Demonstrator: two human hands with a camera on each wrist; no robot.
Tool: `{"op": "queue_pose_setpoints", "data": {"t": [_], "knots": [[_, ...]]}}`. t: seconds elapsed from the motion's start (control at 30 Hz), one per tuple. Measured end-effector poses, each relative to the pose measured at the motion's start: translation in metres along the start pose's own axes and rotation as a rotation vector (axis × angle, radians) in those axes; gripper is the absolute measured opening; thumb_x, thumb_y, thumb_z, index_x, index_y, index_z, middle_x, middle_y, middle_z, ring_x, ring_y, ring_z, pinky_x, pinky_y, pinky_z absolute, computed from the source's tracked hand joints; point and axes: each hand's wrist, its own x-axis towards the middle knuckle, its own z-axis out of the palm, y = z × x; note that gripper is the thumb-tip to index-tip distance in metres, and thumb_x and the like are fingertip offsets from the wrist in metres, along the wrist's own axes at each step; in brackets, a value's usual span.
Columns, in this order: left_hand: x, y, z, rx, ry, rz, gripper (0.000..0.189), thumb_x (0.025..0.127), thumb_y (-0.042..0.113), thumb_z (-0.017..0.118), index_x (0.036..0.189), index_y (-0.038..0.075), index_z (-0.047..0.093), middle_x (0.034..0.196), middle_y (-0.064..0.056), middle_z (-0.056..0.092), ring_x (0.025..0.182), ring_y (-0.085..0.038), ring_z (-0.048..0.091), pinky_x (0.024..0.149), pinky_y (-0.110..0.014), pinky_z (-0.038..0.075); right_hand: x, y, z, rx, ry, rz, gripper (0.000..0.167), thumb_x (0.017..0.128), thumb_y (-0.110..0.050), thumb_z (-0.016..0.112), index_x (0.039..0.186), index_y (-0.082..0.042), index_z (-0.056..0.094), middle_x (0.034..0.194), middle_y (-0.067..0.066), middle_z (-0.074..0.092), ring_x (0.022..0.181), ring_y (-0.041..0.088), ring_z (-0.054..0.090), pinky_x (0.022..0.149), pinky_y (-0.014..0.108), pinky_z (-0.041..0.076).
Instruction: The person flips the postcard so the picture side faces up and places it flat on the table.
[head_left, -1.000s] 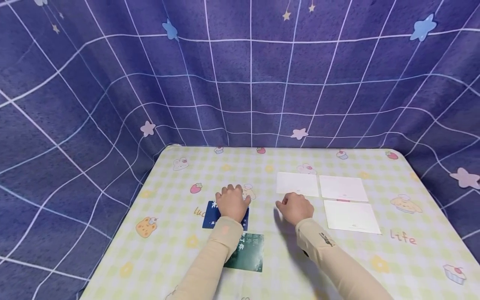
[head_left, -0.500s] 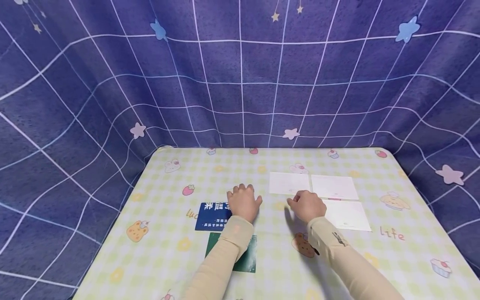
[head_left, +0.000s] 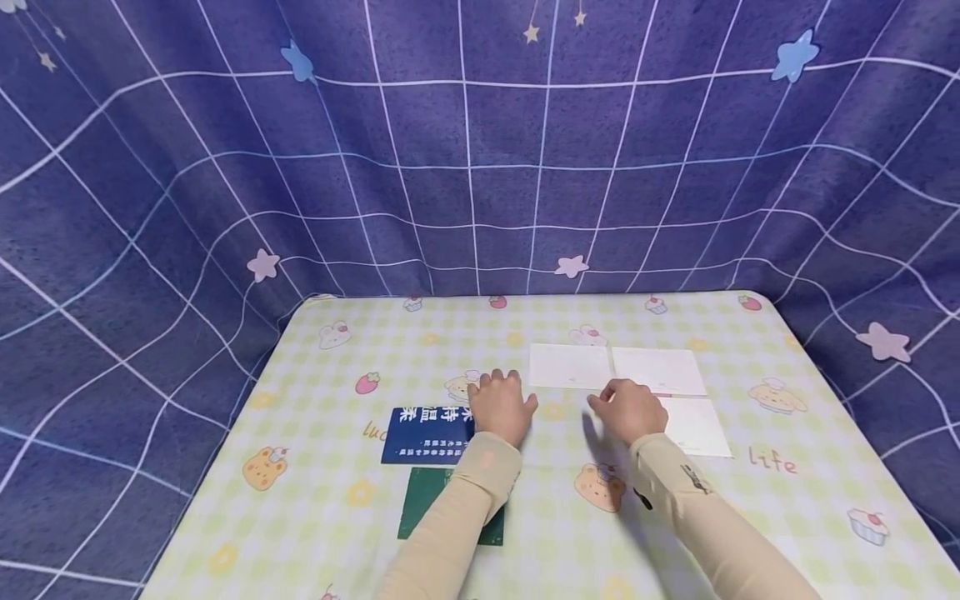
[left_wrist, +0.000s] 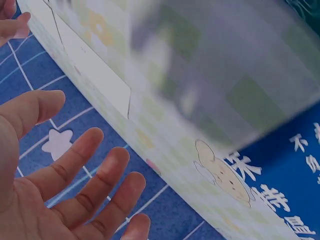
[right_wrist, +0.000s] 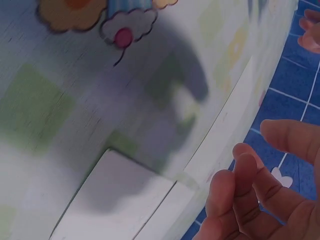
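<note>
At frame centre the left hand point(head_left: 501, 406) hovers flat, fingers spread, holding nothing, beside the blue card point(head_left: 427, 423). The right hand point(head_left: 628, 409), loosely curled and empty, overlaps the lower white card point(head_left: 697, 427), right of centre.

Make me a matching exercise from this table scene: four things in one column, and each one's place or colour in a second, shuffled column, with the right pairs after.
Things:
1. blue card
2. green card
3. left hand
4. right hand

Places:
A. over the near white card, on the right side of the table
B. nearest the person, partly under the left sleeve
C. bears white lettering, just left of one hand
D. fingers spread, just right of the blue card

Pairs: 1-C, 2-B, 3-D, 4-A
</note>
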Motion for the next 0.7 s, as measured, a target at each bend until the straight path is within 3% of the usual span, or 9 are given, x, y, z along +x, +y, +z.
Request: {"op": "queue_pose_setpoints", "data": {"t": [0.23, 0.7], "knots": [[0.0, 0.014, -0.001, -0.004, -0.054, 0.009, 0.045, 0.088, 0.049, 0.075, 0.115, 0.012, 0.073, 0.104, -0.009, 0.069, 0.101, -0.027, 0.063, 0.094, -0.047, 0.047, -0.003, 0.011, -0.008, 0.011, 0.003, 0.009, 0.027, 0.093, -0.037, 0.068, 0.086, -0.012, 0.067, 0.06, 0.004, 0.056, 0.056, 0.023, 0.054, 0.049, 0.034, 0.037], [-0.003, 0.053, 0.004, -0.014, -0.107, 0.049, 0.045, 0.089, 0.05, 0.074, 0.116, 0.014, 0.073, 0.103, -0.006, 0.069, 0.098, -0.024, 0.063, 0.091, -0.044, 0.047, 0.001, 0.046, -0.031, -0.011, 0.012, 0.034, 0.027, 0.093, -0.038, 0.066, 0.091, -0.011, 0.068, 0.08, 0.015, 0.065, 0.069, 0.03, 0.058, 0.055, 0.039, 0.042]]}}
